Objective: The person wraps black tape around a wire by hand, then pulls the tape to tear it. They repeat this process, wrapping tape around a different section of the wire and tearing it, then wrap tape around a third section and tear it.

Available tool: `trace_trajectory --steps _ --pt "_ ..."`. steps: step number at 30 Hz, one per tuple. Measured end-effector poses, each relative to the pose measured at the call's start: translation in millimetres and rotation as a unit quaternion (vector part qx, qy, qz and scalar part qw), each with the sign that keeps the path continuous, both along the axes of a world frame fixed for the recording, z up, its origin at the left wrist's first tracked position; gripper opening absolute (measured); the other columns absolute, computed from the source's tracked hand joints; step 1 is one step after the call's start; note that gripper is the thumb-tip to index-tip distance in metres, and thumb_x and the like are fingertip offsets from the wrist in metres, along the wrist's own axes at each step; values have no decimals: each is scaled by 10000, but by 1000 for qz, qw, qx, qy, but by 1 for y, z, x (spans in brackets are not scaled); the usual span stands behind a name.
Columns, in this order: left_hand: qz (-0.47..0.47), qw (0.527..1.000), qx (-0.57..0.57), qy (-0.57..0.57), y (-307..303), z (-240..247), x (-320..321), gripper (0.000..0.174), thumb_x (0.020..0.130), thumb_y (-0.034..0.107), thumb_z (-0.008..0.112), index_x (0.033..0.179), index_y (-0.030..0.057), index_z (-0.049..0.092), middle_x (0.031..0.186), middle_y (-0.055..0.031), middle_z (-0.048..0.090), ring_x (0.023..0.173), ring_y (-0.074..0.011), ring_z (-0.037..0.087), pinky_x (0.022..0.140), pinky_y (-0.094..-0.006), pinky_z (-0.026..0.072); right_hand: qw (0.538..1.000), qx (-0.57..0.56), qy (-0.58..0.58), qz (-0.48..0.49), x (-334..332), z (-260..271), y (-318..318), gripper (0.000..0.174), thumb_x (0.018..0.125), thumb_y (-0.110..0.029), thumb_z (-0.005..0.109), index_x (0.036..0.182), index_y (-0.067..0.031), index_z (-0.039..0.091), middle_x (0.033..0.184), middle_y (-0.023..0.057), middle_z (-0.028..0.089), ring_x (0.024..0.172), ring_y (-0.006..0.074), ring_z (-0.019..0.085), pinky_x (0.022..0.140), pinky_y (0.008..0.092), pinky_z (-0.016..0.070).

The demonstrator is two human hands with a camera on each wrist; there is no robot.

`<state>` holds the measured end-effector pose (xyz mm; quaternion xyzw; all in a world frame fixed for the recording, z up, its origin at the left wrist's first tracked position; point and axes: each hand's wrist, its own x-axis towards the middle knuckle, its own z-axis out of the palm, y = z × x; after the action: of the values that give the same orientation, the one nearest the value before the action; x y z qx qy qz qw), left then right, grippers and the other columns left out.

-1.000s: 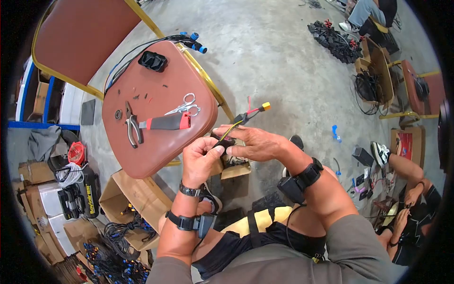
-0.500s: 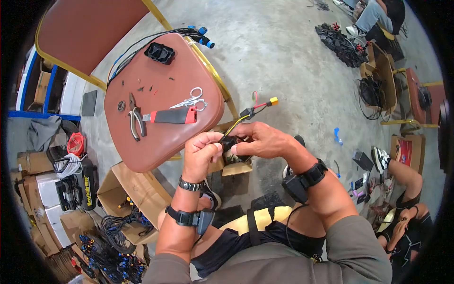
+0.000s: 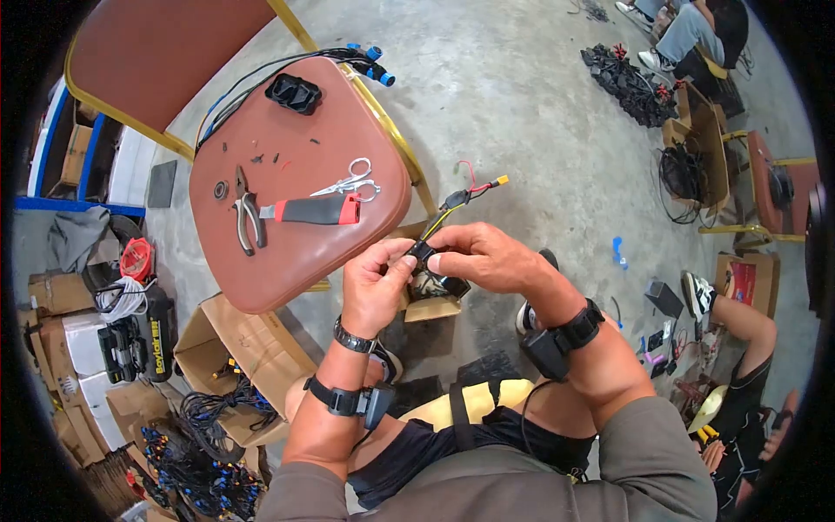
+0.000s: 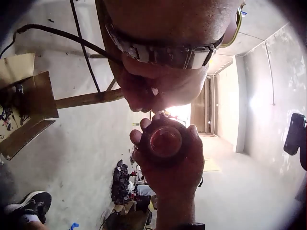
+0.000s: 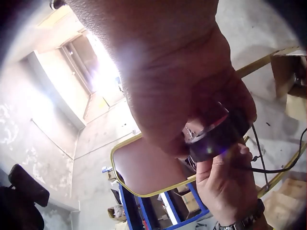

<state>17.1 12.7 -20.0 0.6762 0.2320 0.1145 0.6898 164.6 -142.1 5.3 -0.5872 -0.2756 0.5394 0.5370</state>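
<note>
Head view shows us the left hand [image 3: 376,283] pinching a thin cable [image 3: 435,224], its yellow connector [image 3: 502,180] toward one o'clock, and the right hand [image 3: 489,257] gripping a black tape roll [image 3: 455,286]. Only left wrist view gives us its round core [image 4: 166,142] face-on; right wrist view shows it edge-on. From the hands, we find scissors [image 3: 352,183] at eleven o'clock.
</note>
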Motion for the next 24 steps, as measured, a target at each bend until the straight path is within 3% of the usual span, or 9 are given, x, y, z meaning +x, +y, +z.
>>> trace_trajectory --steps 4,9,12,14,18,20,21,22,24 --pt "6 998 55 25 -1 3 1 177 894 0 666 1067 -13 705 812 -9 665 681 -68 586 608 -229 481 996 34 -62 -51 -8 -2 -3 314 945 -235 655 1149 3 646 934 19 660 866 92 575 775 294 494" --pt "-5 993 96 64 -3 0 1 167 860 -19 662 1016 3 721 793 -59 664 708 -118 614 649 -269 490 999 34 30 -11 -6 -2 0 512 888 -194 714 1329 -27 515 963 55 637 896 114 562 790 314 496" --pt "-9 989 141 40 -2 -1 1 197 831 -16 660 1017 17 719 796 -109 677 701 -200 653 645 -317 504 992 96 -59 60 -5 -1 -4 646 818 -199 769 1365 -25 472 957 57 629 906 124 561 790 309 494" --pt "-33 971 238 0 0 -7 2 226 795 -11 665 1012 24 716 828 -150 686 734 -287 674 656 -365 511 995 45 -61 65 -5 11 -6 726 758 -182 797 1377 -21 454 959 64 626 898 127 562 788 311 492" --pt "-111 956 264 61 -3 7 1 190 768 -6 675 954 20 703 831 -165 676 751 -333 667 676 -387 512 983 -56 -143 100 3 27 -6 643 739 -244 807 1282 -7 554 954 97 608 874 164 595 771 320 500" --pt "-180 940 285 56 -3 0 -2 220 807 -98 608 967 14 707 818 -126 672 744 -213 667 721 -329 527 968 -89 -206 112 9 25 -9 601 741 -251 810 1249 -16 591 921 90 587 848 165 599 749 318 504" --pt "-182 940 283 53 -4 0 0 220 807 -98 608 967 14 707 818 -126 672 744 -213 667 721 -329 527 959 -41 -264 97 10 19 -10 562 740 -305 805 1175 1 623 904 97 602 821 188 603 743 326 502" --pt "-175 949 261 11 -5 2 1 154 785 -75 645 906 11 687 789 -126 651 728 -261 652 696 -347 515 944 7 -321 81 12 15 -11 543 739 -359 800 1101 19 656 887 103 617 793 211 607 737 335 499" --pt "-169 956 236 -32 -5 6 1 101 764 -52 682 845 7 666 760 -127 631 713 -308 637 671 -364 504 952 -1 -298 76 16 13 -11 520 748 -374 794 1063 20 669 894 91 650 792 194 612 733 336 491"
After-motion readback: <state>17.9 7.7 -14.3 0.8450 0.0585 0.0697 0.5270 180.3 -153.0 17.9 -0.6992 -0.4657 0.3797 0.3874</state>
